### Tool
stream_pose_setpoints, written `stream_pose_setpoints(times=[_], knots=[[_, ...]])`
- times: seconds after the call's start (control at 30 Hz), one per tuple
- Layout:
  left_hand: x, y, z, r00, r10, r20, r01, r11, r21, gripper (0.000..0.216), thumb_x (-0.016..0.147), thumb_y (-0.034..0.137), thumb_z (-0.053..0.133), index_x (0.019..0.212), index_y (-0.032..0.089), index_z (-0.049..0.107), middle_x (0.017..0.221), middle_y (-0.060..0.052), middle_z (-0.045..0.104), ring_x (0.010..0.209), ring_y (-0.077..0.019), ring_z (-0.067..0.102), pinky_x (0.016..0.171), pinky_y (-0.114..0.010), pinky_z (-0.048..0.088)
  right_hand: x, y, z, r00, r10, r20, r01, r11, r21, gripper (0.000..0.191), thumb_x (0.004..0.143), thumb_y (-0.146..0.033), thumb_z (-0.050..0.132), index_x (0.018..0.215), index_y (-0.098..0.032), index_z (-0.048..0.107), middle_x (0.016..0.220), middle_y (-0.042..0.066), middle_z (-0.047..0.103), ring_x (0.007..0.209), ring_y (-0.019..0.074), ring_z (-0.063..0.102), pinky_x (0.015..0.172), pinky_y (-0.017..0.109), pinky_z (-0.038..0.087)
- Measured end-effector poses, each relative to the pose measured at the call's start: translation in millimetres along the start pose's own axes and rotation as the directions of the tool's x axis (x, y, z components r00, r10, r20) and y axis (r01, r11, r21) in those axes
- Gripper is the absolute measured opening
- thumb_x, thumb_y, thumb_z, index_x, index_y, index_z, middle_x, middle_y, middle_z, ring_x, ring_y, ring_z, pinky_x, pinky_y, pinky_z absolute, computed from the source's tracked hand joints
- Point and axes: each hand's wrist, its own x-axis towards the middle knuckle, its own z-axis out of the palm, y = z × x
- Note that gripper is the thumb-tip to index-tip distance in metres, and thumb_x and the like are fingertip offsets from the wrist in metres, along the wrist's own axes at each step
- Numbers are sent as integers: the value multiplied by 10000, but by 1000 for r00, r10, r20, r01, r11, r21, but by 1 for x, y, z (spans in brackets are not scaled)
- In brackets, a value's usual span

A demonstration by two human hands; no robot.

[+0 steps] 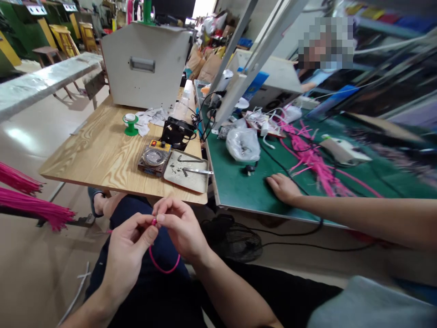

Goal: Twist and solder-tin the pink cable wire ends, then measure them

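Observation:
Above my lap, my left hand (129,243) and my right hand (179,225) meet at the fingertips. Both pinch the end of a pink cord (166,272), which loops down below my right palm against dark blue trousers. A small bright pink bit shows between the thumbs; its exact form is too small to make out. Just beyond my hands, on the wooden table (99,150), sit a shallow tray (177,175) with hex keys (198,171) and a small device with a round clear top (153,157).
A co-worker's hand (285,187) rests on the green table (235,191) at right, near a bundle of pink cords (317,159) and a plastic bag (243,144). More pink cords (30,200) hang at left. A black fan (177,133) and green spool (130,124) stand ahead.

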Motion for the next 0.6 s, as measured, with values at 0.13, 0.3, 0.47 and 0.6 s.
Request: stream_pose_setpoints(times=[0.13,0.3,0.47,0.6], knots=[[0,-8,-4,999,7,-43,-7,1000,-8,226,849,311,887,1029,192,820,915,-26,759,812,-158,690,759,-226,586,4,-1,-5,996,57,68,-57,998,-3,267,654,-285,925,715,-190,684,809,-3,693,652,102,568,615,241,486],[0,-11,-1,997,-38,-64,36,999,-31,233,856,338,886,1033,205,813,888,-2,761,795,-131,692,745,-186,576,-4,-9,-8,990,-142,-10,136,965,-226,309,747,-299,906,988,-237,722,966,23,697,824,150,617,733,283,536],[1,-6,6,997,-7,-74,8,1000,17,211,864,373,881,965,203,805,900,-1,763,813,-118,695,765,-161,573,-18,-13,-9,842,-538,40,449,656,-607,219,903,-193,775,1094,-281,716,1099,45,617,925,173,590,825,342,522],[1,-4,7,998,24,-62,-23,1000,20,177,868,366,879,929,221,797,876,21,745,819,-101,689,780,-139,562,-20,-8,-9,798,-584,149,490,483,-726,301,924,-163,759,1192,-296,726,1109,51,636,962,186,612,795,334,550]])
